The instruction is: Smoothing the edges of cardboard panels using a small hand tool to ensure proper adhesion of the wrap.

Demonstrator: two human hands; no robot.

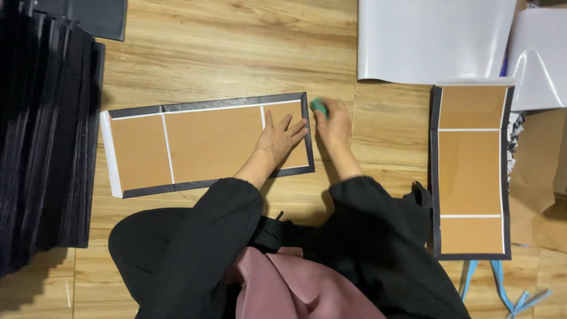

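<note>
On a light wooden floor, seen from above, a person in black sleeves kneels over a long brown cardboard panel edged in dark grey paper, lying flat just ahead of their knees. Left hand rests flat on the panel's right end, fingers spread and gripping nothing, pinning it down. Right hand sits just off the panel's right edge with its fingers curled around a small green tool, which touches the folded grey border near the top corner. Judging from this, the panel could slide on the smooth boards if the flat hand lifts, and uneven pressure from the tool could crease the border or leave it wrinkled at the corner. A second bordered panel lies well apart to the right. Glossy white sheets curl at the top right, blue strips trail at the bottom right, and a tall stack of black boards fills the left side.
</note>
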